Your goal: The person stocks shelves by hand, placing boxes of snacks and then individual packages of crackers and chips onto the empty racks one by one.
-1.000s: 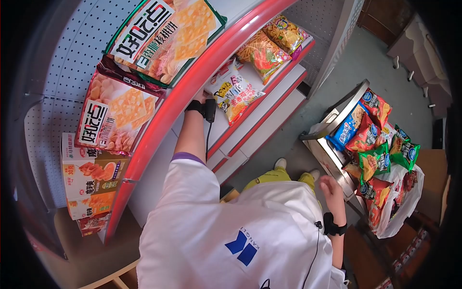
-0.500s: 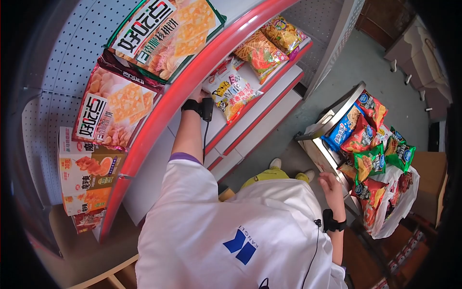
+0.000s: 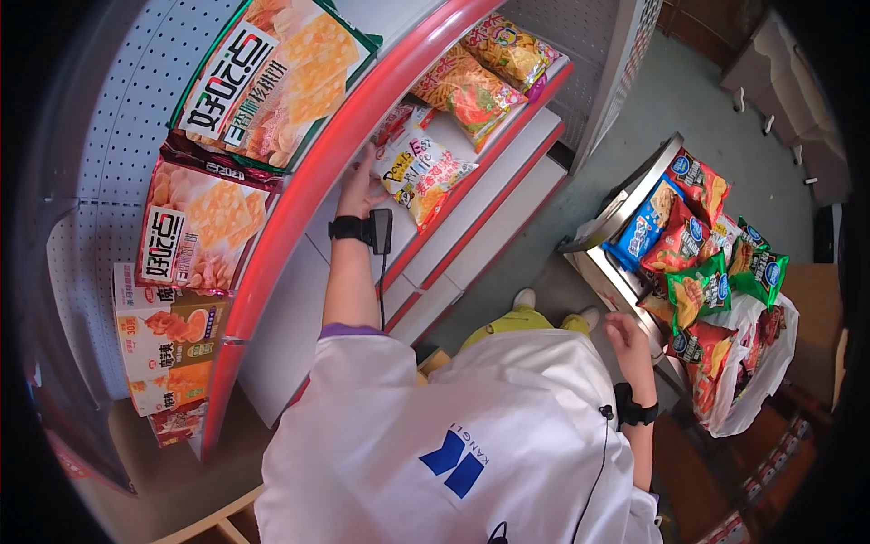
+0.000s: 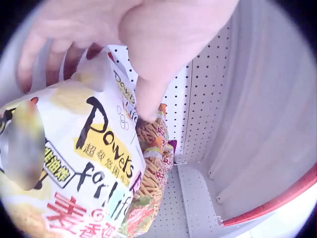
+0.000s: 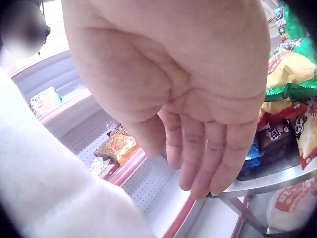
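Observation:
My left hand point(image 3: 360, 189) reaches under the curved red rail, beside a white snack bag point(image 3: 422, 174) lettered "Powers" on the shelf. In the left wrist view the fingers point(image 4: 58, 57) spread loosely over the bag's far edge, with the thumb near its other side; the fingertips are partly hidden behind the bag. Patterned noodle-snack bags point(image 3: 471, 93) lie just beyond it. My right hand point(image 3: 629, 343) hangs by the metal cart point(image 3: 625, 295), holding nothing, its fingers loosely bent. Red, green and blue snack bags point(image 3: 681, 238) are heaped on the cart.
Large biscuit packs point(image 3: 210, 222) and orange-brown boxes point(image 3: 172, 349) stand on the upper shelf at left. The red rail point(image 3: 313, 204) curves over my left forearm. A white plastic bag point(image 3: 770, 363) hangs at the cart's end, close to a cardboard box point(image 3: 809, 322).
My left hand has drawn back slightly from under the rail, so more of the hand and thumb shows. The white snack bag remains on the shelf. My right hand stays by the cart.

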The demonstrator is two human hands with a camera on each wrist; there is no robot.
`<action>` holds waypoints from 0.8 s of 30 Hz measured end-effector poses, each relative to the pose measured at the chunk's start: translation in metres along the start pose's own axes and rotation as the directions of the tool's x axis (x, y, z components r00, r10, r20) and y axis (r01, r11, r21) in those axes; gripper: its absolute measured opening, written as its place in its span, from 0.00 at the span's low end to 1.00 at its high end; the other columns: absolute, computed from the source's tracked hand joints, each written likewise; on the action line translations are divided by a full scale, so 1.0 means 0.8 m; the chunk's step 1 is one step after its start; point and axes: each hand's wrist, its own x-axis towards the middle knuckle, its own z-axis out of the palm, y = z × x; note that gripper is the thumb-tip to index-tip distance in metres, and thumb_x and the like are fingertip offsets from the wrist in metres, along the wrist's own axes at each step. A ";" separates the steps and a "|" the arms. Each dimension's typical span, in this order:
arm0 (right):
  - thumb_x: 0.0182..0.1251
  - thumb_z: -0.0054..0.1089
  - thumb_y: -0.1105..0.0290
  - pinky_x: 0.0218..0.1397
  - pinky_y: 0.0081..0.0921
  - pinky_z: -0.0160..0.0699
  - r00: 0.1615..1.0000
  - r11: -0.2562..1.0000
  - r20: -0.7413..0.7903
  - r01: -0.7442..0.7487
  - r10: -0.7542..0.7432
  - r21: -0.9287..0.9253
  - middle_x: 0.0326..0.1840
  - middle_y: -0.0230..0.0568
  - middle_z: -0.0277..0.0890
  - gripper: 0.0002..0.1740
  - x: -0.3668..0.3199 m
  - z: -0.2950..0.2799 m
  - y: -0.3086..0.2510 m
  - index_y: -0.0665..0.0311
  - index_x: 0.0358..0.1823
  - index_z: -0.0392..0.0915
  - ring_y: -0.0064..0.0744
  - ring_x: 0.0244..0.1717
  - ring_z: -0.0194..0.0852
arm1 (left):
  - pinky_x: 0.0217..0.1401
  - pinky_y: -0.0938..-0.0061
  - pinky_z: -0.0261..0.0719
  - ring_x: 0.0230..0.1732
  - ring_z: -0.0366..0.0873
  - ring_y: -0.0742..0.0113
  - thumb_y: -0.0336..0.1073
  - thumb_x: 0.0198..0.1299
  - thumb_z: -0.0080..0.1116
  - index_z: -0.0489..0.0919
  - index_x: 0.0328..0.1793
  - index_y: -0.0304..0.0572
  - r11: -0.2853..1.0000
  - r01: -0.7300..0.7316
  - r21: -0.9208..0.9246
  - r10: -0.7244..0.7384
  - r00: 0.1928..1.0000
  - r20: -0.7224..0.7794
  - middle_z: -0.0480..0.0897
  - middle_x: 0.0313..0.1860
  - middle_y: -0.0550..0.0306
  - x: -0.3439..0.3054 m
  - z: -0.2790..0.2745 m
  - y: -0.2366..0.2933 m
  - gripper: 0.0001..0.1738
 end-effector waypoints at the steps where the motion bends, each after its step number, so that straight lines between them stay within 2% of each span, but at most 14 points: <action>1: 0.67 0.53 0.77 0.45 0.24 0.76 1.000 1.000 0.000 0.000 0.000 0.001 0.38 0.43 0.80 0.10 0.001 0.000 0.000 0.71 0.49 0.73 0.28 0.39 0.79 | 0.56 0.50 0.71 0.62 0.69 0.59 0.52 0.55 0.67 0.62 0.69 0.48 1.000 -0.001 0.001 0.001 1.000 0.000 0.70 0.62 0.53 -0.007 0.001 -0.005 0.40; 3: 0.67 0.52 0.76 0.45 0.24 0.76 1.000 1.000 0.002 -0.003 0.003 -0.006 0.38 0.43 0.80 0.10 0.004 -0.001 -0.002 0.70 0.49 0.74 0.28 0.39 0.79 | 0.54 0.51 0.73 0.59 0.72 0.60 0.48 0.52 0.70 0.62 0.69 0.48 0.999 -0.026 -0.034 0.034 0.967 0.251 0.72 0.61 0.54 -0.027 0.010 -0.017 0.41; 4: 0.67 0.52 0.76 0.45 0.24 0.76 1.000 1.000 0.002 -0.003 0.003 -0.004 0.38 0.43 0.80 0.10 0.006 -0.002 -0.003 0.70 0.49 0.74 0.28 0.39 0.79 | 0.54 0.56 0.74 0.57 0.74 0.61 0.43 0.52 0.71 0.63 0.68 0.46 0.996 -0.029 -0.088 0.051 0.965 0.258 0.74 0.59 0.55 -0.037 0.018 -0.018 0.40; 8: 0.67 0.53 0.76 0.45 0.25 0.76 1.000 1.000 0.002 0.015 -0.015 -0.012 0.38 0.43 0.80 0.10 0.012 -0.002 -0.004 0.70 0.49 0.74 0.29 0.39 0.79 | 0.53 0.62 0.75 0.56 0.76 0.63 0.38 0.53 0.70 0.65 0.67 0.45 0.986 -0.054 -0.157 0.091 0.967 0.237 0.75 0.58 0.55 -0.050 0.022 -0.017 0.36; 10: 0.67 0.53 0.76 0.45 0.25 0.76 0.999 0.999 -0.016 0.040 -0.040 -0.004 0.38 0.43 0.80 0.10 0.015 0.000 0.000 0.70 0.49 0.74 0.29 0.38 0.79 | 0.52 0.70 0.75 0.53 0.77 0.65 0.35 0.52 0.70 0.67 0.65 0.43 0.931 -0.336 -0.141 0.359 0.913 0.196 0.76 0.56 0.55 -0.062 0.019 -0.015 0.34; 11: 0.67 0.53 0.76 0.44 0.25 0.76 0.999 0.999 -0.015 0.036 -0.036 -0.008 0.37 0.43 0.80 0.10 0.017 0.001 0.002 0.70 0.48 0.74 0.29 0.38 0.79 | 0.52 0.70 0.75 0.53 0.77 0.65 0.35 0.52 0.70 0.67 0.65 0.43 0.931 -0.337 -0.140 0.360 0.912 0.195 0.76 0.56 0.55 -0.067 0.020 -0.012 0.34; 13: 0.67 0.53 0.76 0.44 0.25 0.77 0.999 0.999 -0.015 0.032 -0.032 -0.014 0.37 0.43 0.80 0.10 0.019 0.001 0.001 0.70 0.48 0.74 0.30 0.38 0.79 | 0.51 0.73 0.75 0.50 0.77 0.67 0.33 0.52 0.71 0.71 0.61 0.38 0.778 -0.613 -0.140 0.620 0.785 0.005 0.78 0.52 0.55 -0.088 0.029 0.001 0.30; 15: 0.67 0.53 0.76 0.44 0.25 0.77 0.999 0.999 -0.007 0.036 -0.037 -0.032 0.37 0.44 0.80 0.10 0.020 0.002 -0.001 0.70 0.48 0.74 0.30 0.38 0.80 | 0.51 0.76 0.74 0.48 0.78 0.69 0.33 0.53 0.71 0.74 0.57 0.35 0.778 -0.610 -0.154 0.618 0.787 0.005 0.80 0.48 0.56 -0.107 0.046 0.017 0.26; 17: 0.67 0.53 0.76 0.44 0.24 0.77 0.999 0.999 0.014 0.033 -0.032 -0.035 0.37 0.44 0.81 0.10 0.023 0.003 0.001 0.70 0.49 0.74 0.31 0.38 0.80 | 0.51 0.77 0.74 0.49 0.78 0.71 0.32 0.53 0.71 0.77 0.52 0.35 0.684 -0.724 -0.084 0.725 0.688 -0.029 0.81 0.46 0.56 -0.104 0.063 0.025 0.22; 18: 0.67 0.53 0.76 0.44 0.24 0.77 0.999 0.999 0.034 0.030 -0.028 -0.038 0.38 0.45 0.81 0.10 0.024 0.004 0.003 0.70 0.49 0.74 0.31 0.39 0.81 | 0.55 0.75 0.73 0.52 0.76 0.68 0.31 0.52 0.71 0.71 0.58 0.33 0.697 -0.716 -0.032 0.717 0.697 0.011 0.79 0.51 0.53 -0.095 0.065 0.023 0.29; 19: 0.67 0.53 0.76 0.44 0.24 0.77 0.999 0.999 0.034 0.030 -0.028 -0.039 0.38 0.45 0.81 0.10 0.024 0.005 0.003 0.70 0.49 0.74 0.31 0.39 0.81 | 0.55 0.75 0.73 0.52 0.76 0.68 0.31 0.52 0.71 0.71 0.58 0.33 0.697 -0.716 -0.032 0.716 0.698 0.011 0.79 0.51 0.53 -0.089 0.069 0.018 0.29; 21: 0.67 0.53 0.76 0.45 0.25 0.77 0.999 0.999 0.023 0.044 -0.043 -0.013 0.38 0.45 0.81 0.10 0.025 0.007 0.003 0.70 0.49 0.74 0.31 0.40 0.81 | 0.60 0.72 0.71 0.58 0.74 0.64 0.30 0.50 0.72 0.62 0.65 0.32 0.659 -0.752 0.020 0.752 0.659 0.020 0.73 0.59 0.47 -0.080 0.078 0.006 0.39; 22: 0.67 0.53 0.76 0.45 0.25 0.77 0.999 0.999 0.023 0.043 -0.043 -0.013 0.38 0.45 0.81 0.10 0.026 0.007 0.003 0.70 0.49 0.74 0.31 0.40 0.81 | 0.65 0.70 0.68 0.63 0.69 0.60 0.29 0.49 0.72 0.53 0.69 0.34 0.708 -0.703 0.070 0.703 0.710 0.024 0.67 0.64 0.44 -0.074 0.076 0.000 0.46; 24: 0.67 0.53 0.76 0.45 0.24 0.77 1.000 1.000 0.022 0.021 -0.021 0.000 0.38 0.44 0.81 0.11 0.026 0.007 0.002 0.70 0.49 0.74 0.31 0.40 0.80 | 0.66 0.69 0.67 0.64 0.68 0.60 0.29 0.49 0.71 0.53 0.69 0.35 0.723 -0.688 0.061 0.690 0.723 -0.018 0.67 0.64 0.44 -0.071 0.076 -0.010 0.46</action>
